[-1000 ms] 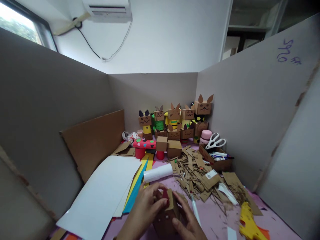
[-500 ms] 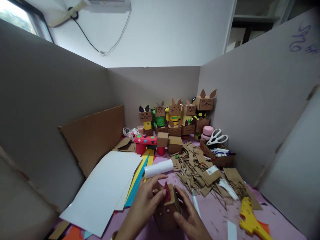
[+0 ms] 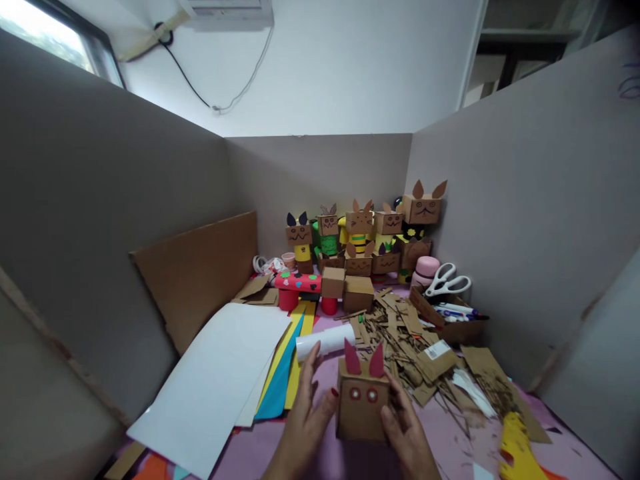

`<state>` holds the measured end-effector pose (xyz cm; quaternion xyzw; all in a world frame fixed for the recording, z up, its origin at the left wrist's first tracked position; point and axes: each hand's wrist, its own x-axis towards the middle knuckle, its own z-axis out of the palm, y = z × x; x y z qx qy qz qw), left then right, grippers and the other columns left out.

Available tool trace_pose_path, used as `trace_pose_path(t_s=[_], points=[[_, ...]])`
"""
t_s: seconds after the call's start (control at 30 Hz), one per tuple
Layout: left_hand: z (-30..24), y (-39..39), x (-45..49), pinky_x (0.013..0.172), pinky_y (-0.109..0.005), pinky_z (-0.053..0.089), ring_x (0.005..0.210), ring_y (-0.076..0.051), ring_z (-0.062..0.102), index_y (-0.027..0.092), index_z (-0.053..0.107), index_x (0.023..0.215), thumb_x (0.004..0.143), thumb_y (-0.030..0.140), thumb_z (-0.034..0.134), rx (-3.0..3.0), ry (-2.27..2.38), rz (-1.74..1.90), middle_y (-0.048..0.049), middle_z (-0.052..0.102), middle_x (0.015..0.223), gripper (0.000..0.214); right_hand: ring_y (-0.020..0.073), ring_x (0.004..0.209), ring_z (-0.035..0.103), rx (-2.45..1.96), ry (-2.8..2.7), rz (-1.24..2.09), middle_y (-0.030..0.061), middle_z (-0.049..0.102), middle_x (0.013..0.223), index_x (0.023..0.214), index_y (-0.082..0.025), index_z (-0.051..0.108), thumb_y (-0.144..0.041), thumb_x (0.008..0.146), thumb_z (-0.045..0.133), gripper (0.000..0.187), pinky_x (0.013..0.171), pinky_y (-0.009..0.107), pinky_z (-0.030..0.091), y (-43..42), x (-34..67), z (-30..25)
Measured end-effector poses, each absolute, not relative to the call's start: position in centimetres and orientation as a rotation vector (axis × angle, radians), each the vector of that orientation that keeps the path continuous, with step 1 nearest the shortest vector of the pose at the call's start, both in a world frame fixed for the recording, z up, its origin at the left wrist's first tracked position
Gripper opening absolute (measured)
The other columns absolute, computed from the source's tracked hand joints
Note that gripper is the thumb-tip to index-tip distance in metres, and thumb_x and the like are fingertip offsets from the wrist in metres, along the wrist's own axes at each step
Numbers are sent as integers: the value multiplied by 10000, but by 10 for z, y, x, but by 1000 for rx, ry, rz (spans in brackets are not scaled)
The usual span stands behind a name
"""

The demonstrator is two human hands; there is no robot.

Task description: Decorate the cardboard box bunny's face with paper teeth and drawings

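Note:
A small cardboard box (image 3: 363, 417) with two red pointed ears and two round ringed eyes faces me, upright, near the front of the table. My right hand (image 3: 407, 420) grips its right side, thumb on the front face and fingers behind the edge. My left hand (image 3: 309, 413) is at the box's left side, fingers apart and pointing up, thumb tip close to or touching the left edge. Just behind the hands lies a white paper roll (image 3: 325, 341).
White sheets (image 3: 210, 373) and coloured paper (image 3: 280, 387) lie left. Cardboard scraps (image 3: 400, 333) are heaped right, near a yellow glue gun (image 3: 517, 447). White scissors (image 3: 447, 280) rest in a box of pens (image 3: 457, 330). Several cardboard animal figures (image 3: 359, 223) stand at the back.
The box has turned upright, its eyed face now towards me and both red ears showing. My left hand has come off the ear to the box's left side.

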<state>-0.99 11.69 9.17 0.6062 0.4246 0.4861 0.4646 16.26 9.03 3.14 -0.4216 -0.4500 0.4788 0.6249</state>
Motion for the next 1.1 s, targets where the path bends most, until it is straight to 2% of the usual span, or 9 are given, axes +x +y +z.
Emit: trace_pose_path(t_s=[0.1,0.17,0.27,0.43,0.53,0.67,0.87,0.97,1.1], points=[[63,116,0,1136,-484,273,1447,-344,211,258,178,1502,643,713,682,1351,782,1118,-175,273,1565,1094,323,1286,506,-1046,-949,1112,130,551,1397,1469,-226,332,-716,787,524,861,1004,442,477,90,165,30],[56,114,7,1125,-450,306,1416,-348,296,299,226,1489,610,595,799,1314,606,1078,-148,288,1567,1091,337,1315,468,-1090,-912,1096,131,531,1416,1462,-223,348,-735,764,530,885,1029,459,455,89,165,28],[57,113,12,1109,-424,333,1393,-332,349,326,292,1468,634,471,845,1235,538,1063,-121,333,1554,1011,325,1383,368,-1123,-906,1065,106,447,1486,1439,-235,383,-733,778,513,839,1100,467,370,88,164,25],[60,114,7,1093,-426,348,1377,-340,372,312,345,1448,627,463,852,1175,544,1024,-134,389,1522,976,282,1419,302,-1106,-851,1136,94,363,1533,1421,-234,376,-660,819,540,756,1143,458,288,88,164,26],[59,114,4,1092,-424,342,1379,-347,359,311,343,1445,628,474,847,1211,601,1017,-133,366,1530,974,288,1392,353,-1049,-834,1185,111,384,1520,1411,-231,382,-631,802,595,759,1124,446,323,88,164,31],[57,114,2,1040,-418,395,1316,-358,430,301,330,1441,580,461,872,1178,640,1077,-137,455,1454,1030,274,1316,467,-990,-926,1245,125,467,1464,1399,-247,372,-603,801,624,740,1054,406,416,89,165,38],[53,117,-8,1008,-399,418,1247,-334,483,296,236,1464,600,347,846,997,776,1288,-101,541,1332,1058,290,1248,514,-1271,-1053,1062,185,442,1439,1373,-215,336,-641,893,397,646,971,454,448,88,184,55],[56,118,-11,1013,-367,417,1269,-309,467,302,241,1455,624,297,829,981,771,1299,-82,526,1345,1018,287,1204,528,-1302,-1165,999,164,529,1347,1284,-203,470,-602,841,529,599,982,429,426,78,204,72],[59,120,-8,1004,-345,434,1297,-300,454,301,293,1429,622,255,835,947,755,1283,-81,502,1397,974,268,1088,582,-1367,-1414,935,108,629,1214,1189,-236,620,-418,788,680,444,929,397,435,49,226,90]])
